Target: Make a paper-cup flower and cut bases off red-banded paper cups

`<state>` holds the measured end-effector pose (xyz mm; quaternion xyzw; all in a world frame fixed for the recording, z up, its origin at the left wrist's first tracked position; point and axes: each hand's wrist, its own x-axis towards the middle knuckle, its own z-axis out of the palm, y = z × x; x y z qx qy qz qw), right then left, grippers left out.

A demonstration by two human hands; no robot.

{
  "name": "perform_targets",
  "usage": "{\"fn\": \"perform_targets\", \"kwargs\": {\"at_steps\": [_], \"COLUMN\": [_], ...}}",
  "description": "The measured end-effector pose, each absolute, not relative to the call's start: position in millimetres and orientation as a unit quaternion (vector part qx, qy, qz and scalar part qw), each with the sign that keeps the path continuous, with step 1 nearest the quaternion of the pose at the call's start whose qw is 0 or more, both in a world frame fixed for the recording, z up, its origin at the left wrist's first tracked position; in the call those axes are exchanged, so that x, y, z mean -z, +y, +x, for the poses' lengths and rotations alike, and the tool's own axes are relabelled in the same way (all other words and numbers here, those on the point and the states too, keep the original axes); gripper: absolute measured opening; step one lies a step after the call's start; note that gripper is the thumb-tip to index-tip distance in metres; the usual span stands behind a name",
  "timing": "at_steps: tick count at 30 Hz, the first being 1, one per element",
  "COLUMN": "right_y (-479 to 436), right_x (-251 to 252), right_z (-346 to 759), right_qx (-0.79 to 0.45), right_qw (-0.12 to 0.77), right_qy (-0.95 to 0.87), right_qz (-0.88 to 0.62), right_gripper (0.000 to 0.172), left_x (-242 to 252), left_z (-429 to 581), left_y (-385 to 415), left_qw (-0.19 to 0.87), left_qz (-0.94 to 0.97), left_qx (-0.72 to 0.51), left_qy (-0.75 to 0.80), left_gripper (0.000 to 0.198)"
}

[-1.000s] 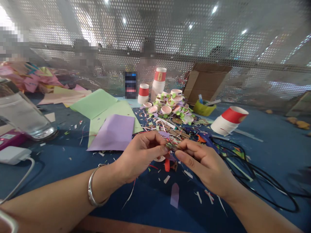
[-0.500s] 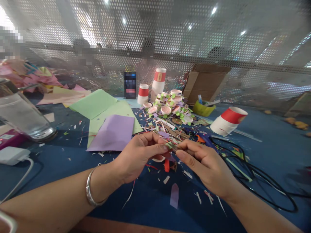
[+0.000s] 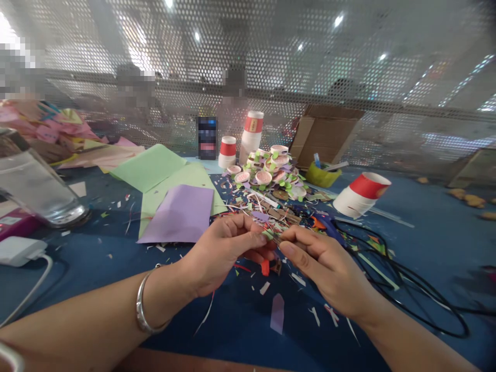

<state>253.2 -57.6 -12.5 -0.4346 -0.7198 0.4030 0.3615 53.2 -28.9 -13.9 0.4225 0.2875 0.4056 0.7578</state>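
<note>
Thumb and fingers of my left hand (image 3: 228,250) pinch a small piece of green paper (image 3: 268,235) above the middle of the table. Close beside it, my right hand (image 3: 325,263) is closed in a pinch on a thin, greyish thing whose tip points at the green paper; its kind is too small to tell. Under and behind both hands lie many paper scraps, with a purple paper piece (image 3: 260,216) among them. Nearer to me, another purple paper piece (image 3: 277,313) lies flat. A purple sheet (image 3: 182,214) rests on green sheets (image 3: 151,168) left of my hands.
Behind the scraps stand a heap of decorated discs (image 3: 267,173) and stacked paper cups (image 3: 252,132). To the right are a tilted cup stack (image 3: 360,196), a yellow-green holder (image 3: 323,175), a blue glue gun (image 3: 331,227) and black cable (image 3: 418,305). A glass (image 3: 42,186) stands at left.
The green paper and thin thing stay close together between my fingertips, with only a slight shift of my fingers. The whole view has moved a little.
</note>
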Motion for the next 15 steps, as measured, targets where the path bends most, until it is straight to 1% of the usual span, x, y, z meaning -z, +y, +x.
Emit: {"fn": "perform_targets", "kwargs": {"at_steps": [4, 7, 15], "right_y": [-55.7, -56.3, -55.2], "right_x": [13.7, 14.2, 18.3], "right_z": [253.8, 254.3, 255.5], "right_qx": [-0.387, -0.397, -0.441], "right_qw": [0.357, 0.353, 0.382], "right_qy": [-0.724, -0.718, -0.666], "right_qz": [-0.446, -0.449, -0.465], "right_gripper": [0.031, 0.033, 0.039], "left_x": [14.5, 15.4, 12.8], "left_z": [53.3, 52.7, 48.3], "left_y": [-29.3, -29.5, -25.7], "left_qw": [0.764, 0.762, 0.701], "left_qz": [0.415, 0.420, 0.471], "left_qx": [-0.405, -0.403, -0.422], "left_qy": [0.281, 0.283, 0.330], "left_gripper": [0.021, 0.021, 0.022]}}
